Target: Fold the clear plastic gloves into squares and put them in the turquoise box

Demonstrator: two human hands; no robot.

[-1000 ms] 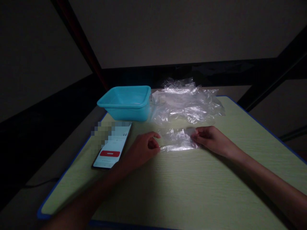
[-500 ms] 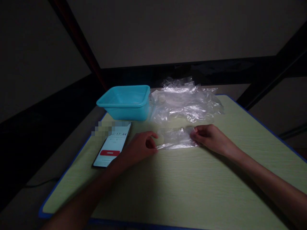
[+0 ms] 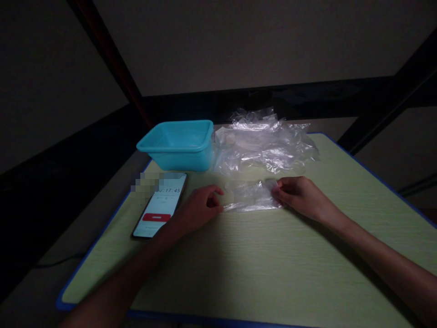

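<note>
A clear plastic bag (image 3: pixel 252 196) lies flat on the pale green table in front of me. At its right end, my right hand (image 3: pixel 300 196) pinches the edge between thumb and fingers. My left hand (image 3: pixel 201 207) is by the other end, thumb and fingers curved apart in a C shape. Its fingertips are at or very near the bag's left edge; whether they touch it I cannot tell. Behind the bag, a loose heap of crumpled clear plastic bags (image 3: pixel 266 146) spreads over the far part of the table.
A turquoise plastic basin (image 3: pixel 180 159) stands at the back left, beside the heap. Left of my left hand lies a phone (image 3: pixel 162 205) with a lit timer screen and a red button. The table (image 3: pixel 239 269) has a blue rim; a wall rises behind it.
Both hands and the bag have stayed almost still; my left fingers have shifted only very slightly. The phone's timer has advanced by one second.
</note>
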